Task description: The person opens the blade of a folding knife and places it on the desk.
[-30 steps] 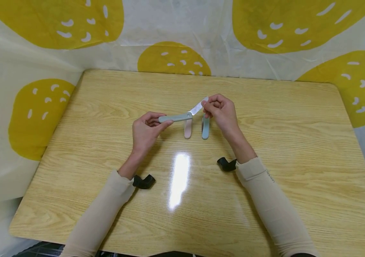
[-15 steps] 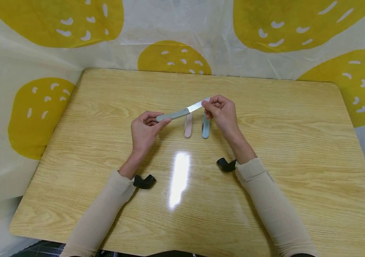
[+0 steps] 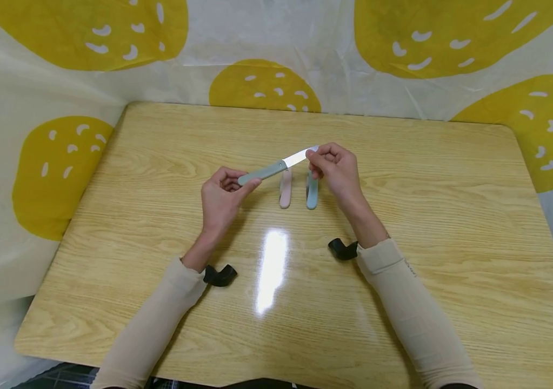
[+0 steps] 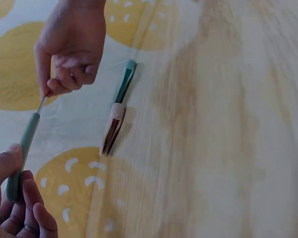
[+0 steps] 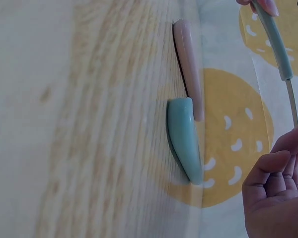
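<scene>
Screened-off work spot, this, wider room hard to tell: wood-grain tabletop (image 3: 441,210) at centre, yellow-patterned sheeting (image 3: 271,38) sweeping round from nine through twelve to three o'clock!

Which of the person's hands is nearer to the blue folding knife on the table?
Right. In the head view, the right hand overlaps the far end of the blue folding knife; the left hand is farther off to its left, beyond the pink folding knife.

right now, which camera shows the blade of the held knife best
The head view: there the blade turns its broad, bright face to the camera, between the handle and the right hand. Both wrist views show it nearly edge-on, as a thin strip.
</scene>
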